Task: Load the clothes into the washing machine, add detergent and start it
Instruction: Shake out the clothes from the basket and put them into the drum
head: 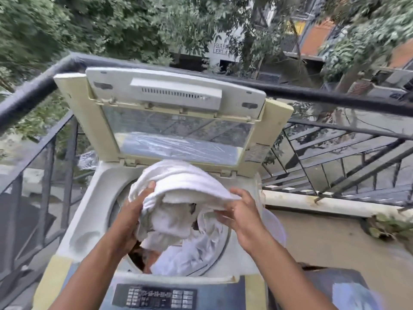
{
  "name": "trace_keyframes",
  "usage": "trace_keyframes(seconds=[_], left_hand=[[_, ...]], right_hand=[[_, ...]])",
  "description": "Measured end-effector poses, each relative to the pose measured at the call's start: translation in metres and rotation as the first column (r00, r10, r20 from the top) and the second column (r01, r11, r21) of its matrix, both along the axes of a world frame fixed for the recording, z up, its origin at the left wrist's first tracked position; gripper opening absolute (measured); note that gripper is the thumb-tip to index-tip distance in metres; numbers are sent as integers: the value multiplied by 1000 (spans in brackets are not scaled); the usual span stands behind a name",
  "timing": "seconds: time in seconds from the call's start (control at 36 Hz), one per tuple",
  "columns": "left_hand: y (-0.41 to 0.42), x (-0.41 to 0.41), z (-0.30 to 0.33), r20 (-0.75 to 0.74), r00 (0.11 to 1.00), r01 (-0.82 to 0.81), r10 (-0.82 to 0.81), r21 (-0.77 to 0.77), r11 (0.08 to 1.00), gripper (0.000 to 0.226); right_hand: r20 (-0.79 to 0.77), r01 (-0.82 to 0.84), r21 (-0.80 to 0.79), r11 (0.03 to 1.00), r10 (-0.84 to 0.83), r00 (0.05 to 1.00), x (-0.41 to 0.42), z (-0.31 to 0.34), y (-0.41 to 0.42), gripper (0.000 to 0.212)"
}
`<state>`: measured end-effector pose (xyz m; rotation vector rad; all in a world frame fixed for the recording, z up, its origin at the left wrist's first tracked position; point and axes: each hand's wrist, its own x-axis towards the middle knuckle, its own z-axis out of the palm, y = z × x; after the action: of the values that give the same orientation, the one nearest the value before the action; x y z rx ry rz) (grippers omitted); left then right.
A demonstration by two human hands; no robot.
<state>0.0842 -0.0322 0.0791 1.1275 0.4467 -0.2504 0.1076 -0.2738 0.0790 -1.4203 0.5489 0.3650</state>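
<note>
Both hands hold a white towel bundle (178, 198) over the washing machine (89, 220) drum opening: left hand (131, 213) grips its left side, right hand (239, 213) pinches its right edge. Bundle hides most of the drum; white cloth (190, 253) below, dark item there unclear. Lid (174, 117) up behind, control panel (154, 296) blurred.

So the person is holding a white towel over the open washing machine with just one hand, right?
Not quite: both hands hold it. In the head view the left hand and the right hand grip the white towel over the open washing machine.

White towel (178, 186), cream washing machine (73, 101), black railing (335, 97)
</note>
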Motion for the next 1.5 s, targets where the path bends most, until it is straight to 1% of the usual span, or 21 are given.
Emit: trace_keyframes(seconds=[0.06, 0.11, 0.19, 0.25, 0.33, 0.44, 0.56, 0.64, 0.69, 0.75, 0.81, 0.86, 0.92, 0.97, 1.03, 1.08, 1.17, 1.22, 1.31, 1.42, 1.5], left_hand=[[11, 0, -11, -60, 997, 52, -49, 45, 998, 46], [15, 1, -19, -175, 983, 68, -53, 78, 995, 35], [22, -1, -39, -322, 939, 152, -118, 83, 985, 34], [23, 0, -52, -426, 893, 161, -142, 8, 987, 44], [20, -1, -68, -502, 847, 178, -174, -39, 983, 54], [16, -5, -84, -578, 794, 248, -190, 22, 969, 53], [26, -4, -115, -651, 747, 232, -134, 66, 970, 80], [22, 7, -112, -567, 823, 78, -26, 68, 995, 50], [20, 14, -114, -442, 880, -67, 174, 249, 966, 38], [21, 18, -122, -231, 918, -177, 322, 488, 855, 45], [22, 19, -127, -47, 937, -252, 346, 593, 765, 42], [19, 23, -121, 95, 940, -312, 328, 632, 710, 43], [18, 26, -120, 200, 954, -296, 223, 752, 589, 42], [20, 27, -128, 262, 964, -254, 39, 877, 408, 38], [24, 27, -146, 178, 966, -123, -188, 955, 272, 41], [30, 29, -170, -9, 936, 77, -353, 981, 178, 55], [37, 34, -200, -303, 853, 328, -424, 944, -14, 76], [41, 39, -216, -445, 806, 455, -391, 888, -71, 86], [49, 51, -234, -560, 752, 598, -347, 801, 4, 96], [57, 68, -243, -618, 728, 685, -298, 674, 277, 91], [74, 75, -285, -581, 751, 660, -314, 644, 388, 124]], right_hand=[[93, -86, -278, 957, 117, 989, -5, -12, 12, 62], [200, -265, -437, 860, 380, 903, -8, -26, 22, 86], [80, -647, -413, 641, 733, 675, -11, -42, 38, 109], [8, -715, -376, 589, 774, 633, -11, -59, 50, 112], [-114, -680, -334, 653, 688, 716, -4, -89, 60, 99], [-287, -603, -219, 767, 540, 791, 5, -122, 76, 43], [-241, -531, -286, 797, 477, 845, 10, -134, 84, 19], [-131, -351, -341, 872, 325, 936, 17, -133, 91, 20], [-11, -197, -468, 862, 217, 976, 21, -136, 96, 21], [135, -28, -560, 828, 125, 983, 22, -140, 101, 20], [279, 88, -561, 823, 88, 956, 22, -144, 105, 22], [354, 92, -555, 827, 134, 926, 23, -150, 107, 24], [313, -54, -593, 803, 292, 904, 26, -161, 111, 30], [143, -325, -657, 680, 536, 832, 30, -177, 114, 45], [-127, -546, -750, 374, 729, 673, 37, -192, 111, 61], [-334, -661, -738, 136, 777, 534, 44, -202, 106, 73], [-441, -702, -711, -37, 801, 404, 56, -211, 99, 82], [-485, -701, -701, -132, 808, 333, 67, -218, 97, 87], [-517, -684, -694, -226, 817, 255, 84, -226, 95, 93], [-574, -753, -599, -274, 802, 165, 98, -232, 94, 97], [-604, -795, -537, -283, 787, 128, 104, -239, 98, 100]])
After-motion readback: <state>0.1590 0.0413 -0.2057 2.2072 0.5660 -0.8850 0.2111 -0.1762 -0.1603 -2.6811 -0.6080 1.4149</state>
